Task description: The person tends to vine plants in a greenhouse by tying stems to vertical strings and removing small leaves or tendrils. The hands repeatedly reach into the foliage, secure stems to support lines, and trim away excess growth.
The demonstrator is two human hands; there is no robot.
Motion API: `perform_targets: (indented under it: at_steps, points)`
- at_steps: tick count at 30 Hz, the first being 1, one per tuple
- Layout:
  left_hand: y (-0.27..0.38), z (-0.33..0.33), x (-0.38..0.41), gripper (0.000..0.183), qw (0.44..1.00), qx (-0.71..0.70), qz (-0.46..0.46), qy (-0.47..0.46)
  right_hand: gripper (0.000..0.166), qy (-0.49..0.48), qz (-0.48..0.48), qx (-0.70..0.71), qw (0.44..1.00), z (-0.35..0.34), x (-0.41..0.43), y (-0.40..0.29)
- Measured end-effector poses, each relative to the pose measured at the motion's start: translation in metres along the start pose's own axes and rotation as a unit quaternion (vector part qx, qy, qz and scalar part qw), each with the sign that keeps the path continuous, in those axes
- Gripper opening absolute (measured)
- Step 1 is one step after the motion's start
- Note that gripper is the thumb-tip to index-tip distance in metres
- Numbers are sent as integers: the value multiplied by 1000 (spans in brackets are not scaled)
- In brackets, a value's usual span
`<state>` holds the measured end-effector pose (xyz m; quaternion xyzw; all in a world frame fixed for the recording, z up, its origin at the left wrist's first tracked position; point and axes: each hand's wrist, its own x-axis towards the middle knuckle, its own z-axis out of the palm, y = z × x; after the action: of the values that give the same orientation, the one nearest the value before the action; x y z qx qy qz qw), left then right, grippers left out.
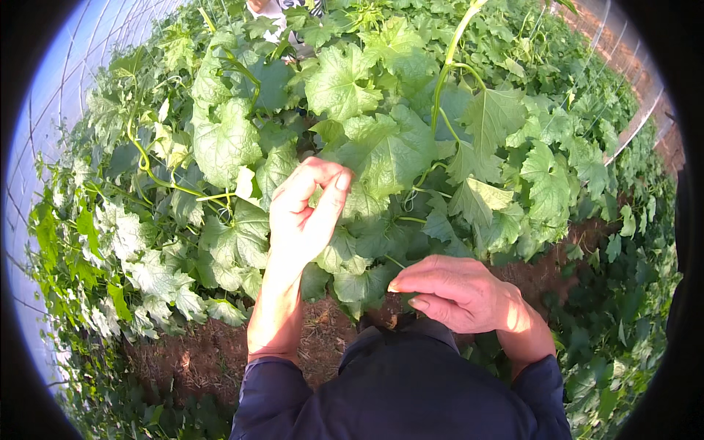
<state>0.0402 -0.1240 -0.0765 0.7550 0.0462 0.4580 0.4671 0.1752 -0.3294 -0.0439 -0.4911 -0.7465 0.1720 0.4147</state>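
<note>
My left hand [308, 212] is raised in front of the foliage, its thumb and curled forefinger close together by a broad lobed leaf [385, 148]; whether anything thin is between them cannot be told. Lower and to the right, my right hand [456, 294] is held with its fingers together and the thumb slightly apart, nothing visible in it. A thick green vine stem [440, 93] rises right of centre. Another curving stem [144, 159] runs at the left, with a pale leaf stalk [217, 196] and thin string near it.
Dense leafy vines spread on all sides. Reddish-brown soil with dry straw [209, 357] shows below the plants. Plastic sheeting with a frame [49, 99] curves along the left. Another person [275, 22] is partly hidden behind leaves at the top. Thin strings [591, 60] hang at the upper right.
</note>
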Motion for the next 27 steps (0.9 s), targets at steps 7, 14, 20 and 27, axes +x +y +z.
perform_targets:
  at_steps: [7,14,20,27]
  points:
    - [-12,15,88,17,831,494,233,-107,19,284,-5,-147,947,-26,99,73]
    - [-2,1,81,13,732,617,57,-282,24,280,158,-119,939,-24,162,131]
    - [2,25,90,19,893,410,-34,-182,19,344,66,-6,937,-41,186,170]
    - [-30,28,88,24,948,250,-118,159,23,276,20,-36,960,-40,182,156]
